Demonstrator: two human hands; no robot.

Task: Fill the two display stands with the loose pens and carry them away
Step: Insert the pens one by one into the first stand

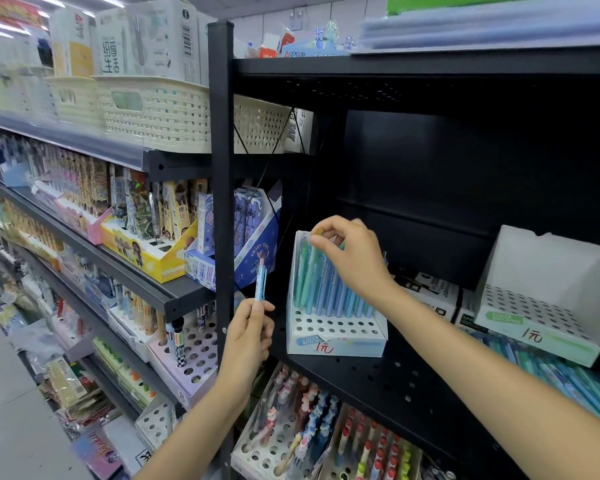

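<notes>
A white display stand (336, 336) with a holed top stands on the black shelf (388, 382). Its back rows hold several blue and green pens (321, 285). My right hand (352, 256) reaches over them and pinches the top of one pen in the back row. My left hand (250, 336) holds a light blue pen (260, 280) upright, left of the stand by the black post. A second white stand (541, 313), with no pens in its holes, sits at the right. Loose blue and green pens (568, 375) lie on the shelf in front of it.
A black upright post (220, 202) splits the shelving. Left shelves hold pen boxes and cream woven baskets (153, 109). Below the black shelf stand more holed trays of character pens (302, 420). Small dark boxes (430, 296) sit behind the stands. The grey aisle floor lies lower left.
</notes>
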